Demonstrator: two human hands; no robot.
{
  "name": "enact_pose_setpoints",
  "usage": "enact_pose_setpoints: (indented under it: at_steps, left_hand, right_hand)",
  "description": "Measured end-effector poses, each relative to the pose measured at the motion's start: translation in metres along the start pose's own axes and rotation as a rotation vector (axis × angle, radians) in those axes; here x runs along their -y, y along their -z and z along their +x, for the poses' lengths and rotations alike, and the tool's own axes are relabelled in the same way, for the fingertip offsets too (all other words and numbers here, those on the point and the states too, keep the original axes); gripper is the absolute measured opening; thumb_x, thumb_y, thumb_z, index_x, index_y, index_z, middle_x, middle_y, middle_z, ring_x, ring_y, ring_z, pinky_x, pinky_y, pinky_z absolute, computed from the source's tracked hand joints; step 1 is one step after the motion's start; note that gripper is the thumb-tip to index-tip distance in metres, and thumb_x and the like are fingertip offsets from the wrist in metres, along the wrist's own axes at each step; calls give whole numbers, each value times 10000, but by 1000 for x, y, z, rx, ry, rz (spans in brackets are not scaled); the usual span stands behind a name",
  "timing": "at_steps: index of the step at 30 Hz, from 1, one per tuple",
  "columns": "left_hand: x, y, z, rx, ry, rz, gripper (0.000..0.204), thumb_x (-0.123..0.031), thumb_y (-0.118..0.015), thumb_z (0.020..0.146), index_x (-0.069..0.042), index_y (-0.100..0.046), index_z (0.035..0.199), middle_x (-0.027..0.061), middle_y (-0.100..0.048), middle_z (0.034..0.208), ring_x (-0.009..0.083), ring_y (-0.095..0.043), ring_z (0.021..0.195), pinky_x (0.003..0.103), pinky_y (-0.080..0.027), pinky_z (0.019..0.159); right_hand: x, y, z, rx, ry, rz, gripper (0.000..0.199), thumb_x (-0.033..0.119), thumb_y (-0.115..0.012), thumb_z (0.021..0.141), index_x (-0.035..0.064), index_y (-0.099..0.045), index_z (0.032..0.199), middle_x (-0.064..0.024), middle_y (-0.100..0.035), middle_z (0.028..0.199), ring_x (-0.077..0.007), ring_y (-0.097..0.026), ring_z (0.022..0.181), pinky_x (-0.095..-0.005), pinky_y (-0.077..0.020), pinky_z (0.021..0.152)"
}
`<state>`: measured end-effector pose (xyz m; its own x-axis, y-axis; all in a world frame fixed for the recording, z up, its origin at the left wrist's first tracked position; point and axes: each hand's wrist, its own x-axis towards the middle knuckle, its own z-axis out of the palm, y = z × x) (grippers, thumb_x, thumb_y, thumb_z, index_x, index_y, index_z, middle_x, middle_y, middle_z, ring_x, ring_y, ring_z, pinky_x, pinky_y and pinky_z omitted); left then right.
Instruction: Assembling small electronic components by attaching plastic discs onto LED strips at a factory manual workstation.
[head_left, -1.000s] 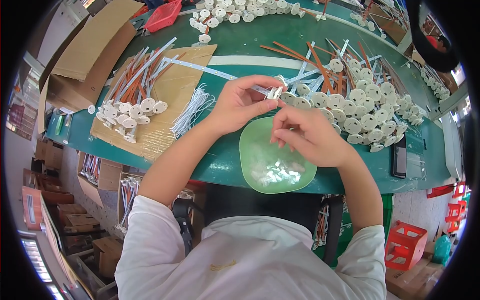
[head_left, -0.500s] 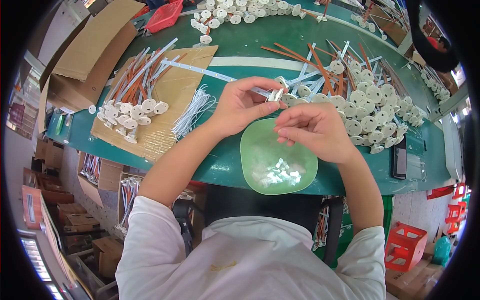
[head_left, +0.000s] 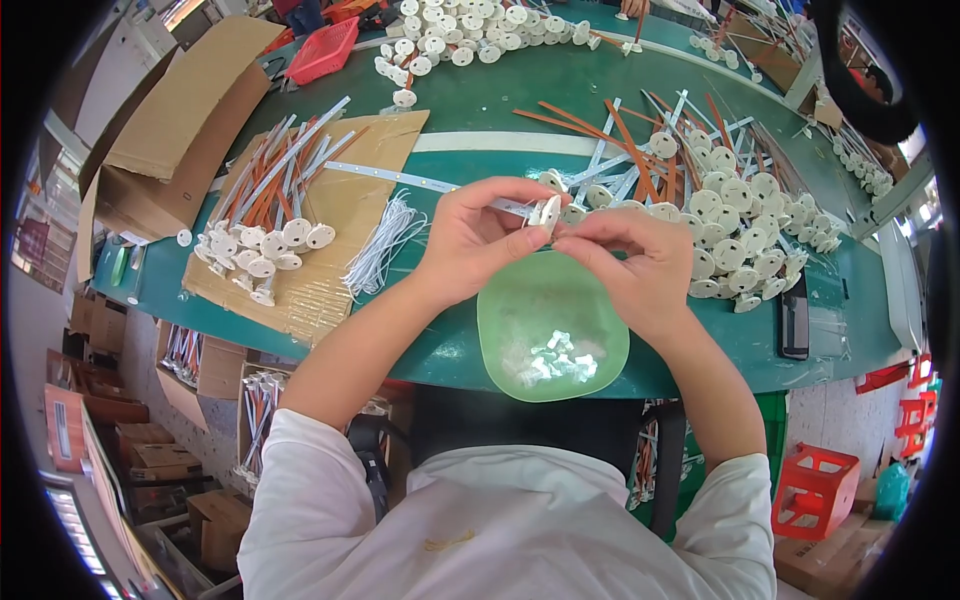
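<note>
My left hand (head_left: 468, 245) is closed around the end of a light strip (head_left: 390, 175), a narrow pale bar dotted with small LEDs that reaches out to the left. A white round cap (head_left: 546, 213) sits at that end, between thumb and fingers. Thumb and forefinger of my right hand (head_left: 642, 265) are pinched together just right of the cap; whatever is between them is too small to make out. Below both hands, a light green bowl (head_left: 535, 295) holds a scatter of small shiny white pieces (head_left: 558, 360).
Left, bundled strips with white caps (head_left: 265, 245) and thin white wires (head_left: 385, 245) lie by a cardboard sheet (head_left: 335, 290). A capped-strip pile (head_left: 735, 220) fills the right. A phone (head_left: 795, 318) lies near the edge; an open carton (head_left: 175, 130) stands far left.
My right hand's fingers have come up to the cap and pinched together. The cap has turned in my left hand, showing more of its flat face. The whole view has shifted slightly.
</note>
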<state>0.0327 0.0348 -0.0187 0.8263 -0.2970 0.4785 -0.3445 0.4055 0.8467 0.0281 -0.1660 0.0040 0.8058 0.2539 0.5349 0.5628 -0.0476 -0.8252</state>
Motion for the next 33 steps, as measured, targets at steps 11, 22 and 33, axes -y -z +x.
enact_pose_setpoints:
  at_steps: [11, 22, 33]
  left_hand:
    - [2, 4, 2, -10, -27, 40, 348, 48, -678, 883, 20, -613, 1223, 158, -642, 1226, 212, -646, 1086, 360, -554, 941]
    - [4, 4, -1, 21, 38, 65, 366, -44, -692, 904, 1, -588, 1252, 193, -631, 1259, 226, -618, 1151, 400, -514, 997]
    - [6, 7, -3, 27, 56, 42, 345, -58, -684, 912, -16, -598, 1243, 200, -624, 1279, 240, -622, 1162, 407, -498, 1020]
  right_hand:
    - [-4, -2, 2, 47, 255, -275, 145, 1, -752, 803, -6, -743, 947, -105, -750, 854, -166, -732, 736, -247, -565, 676]
    - [-10, -6, -7, -28, 159, -95, 200, -38, -755, 823, -35, -645, 991, -115, -724, 926, -178, -734, 851, -280, -604, 755]
    - [-4, -4, -2, 23, 238, -204, 138, -2, -765, 783, 11, -757, 920, -109, -741, 842, -168, -708, 725, -265, -552, 659]
